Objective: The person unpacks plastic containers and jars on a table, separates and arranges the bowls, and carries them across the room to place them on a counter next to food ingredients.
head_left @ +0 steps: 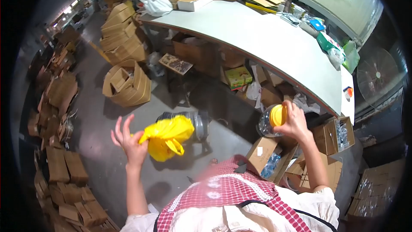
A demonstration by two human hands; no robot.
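My left hand (pixel 134 143) pinches a bright yellow plastic bag (pixel 168 135) between thumb and forefinger, the other fingers spread. The bag hangs crumpled above the floor, in front of a dark stool. Over on the right, my right hand (pixel 294 120) grips a clear jar (pixel 265 122) by its yellow lid (pixel 278 115). The jar is tilted and held above an open carton (pixel 262 151); what is inside it cannot be made out.
A long white table (pixel 240 28) curves across the far side, with cartons and bags on it. Cardboard boxes (pixel 127 83) stand at the left. Close on my right are open cartons (pixel 326 137) with clear plastic items. A fan (pixel 377 75) stands at far right.
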